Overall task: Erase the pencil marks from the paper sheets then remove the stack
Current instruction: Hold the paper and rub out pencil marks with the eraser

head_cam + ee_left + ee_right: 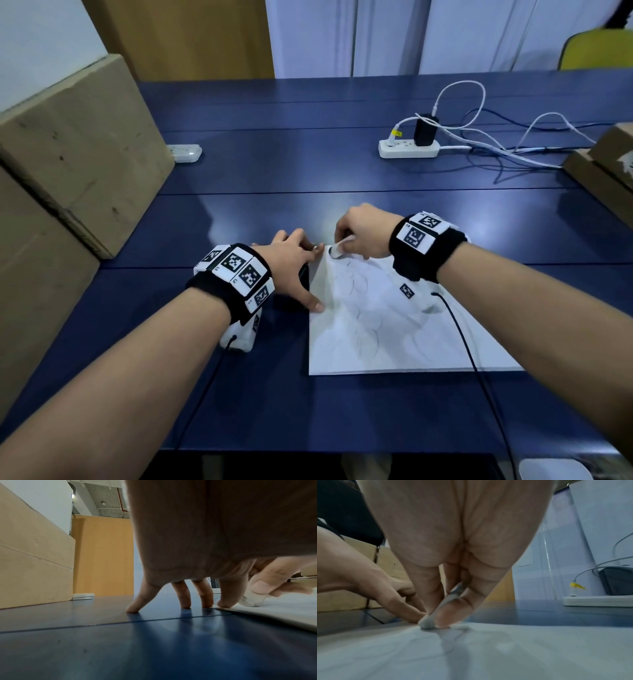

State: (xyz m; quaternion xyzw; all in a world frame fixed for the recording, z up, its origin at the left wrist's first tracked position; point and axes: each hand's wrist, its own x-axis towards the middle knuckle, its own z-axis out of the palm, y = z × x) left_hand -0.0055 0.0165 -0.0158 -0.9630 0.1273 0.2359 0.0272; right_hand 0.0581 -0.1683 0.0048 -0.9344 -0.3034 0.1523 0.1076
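A stack of white paper sheets (394, 329) with faint pencil scribbles lies on the blue table (274, 171). My right hand (359, 233) pinches a white eraser (340, 248) and presses its tip on the far left corner of the top sheet; the eraser (427, 623) shows between thumb and fingers in the right wrist view. My left hand (294, 263) is spread flat, its fingers (224, 601) straight, index tip on the sheet's corner, thumb on its left edge, the others on the table. The paper stack (274, 609) sits at the right in the left wrist view.
Big cardboard boxes (68, 164) line the table's left side, a smaller box (606, 164) sits at the right edge. A white power strip (407, 149) with a black charger and loose cables lies beyond the paper. Black wrist cables trail toward me.
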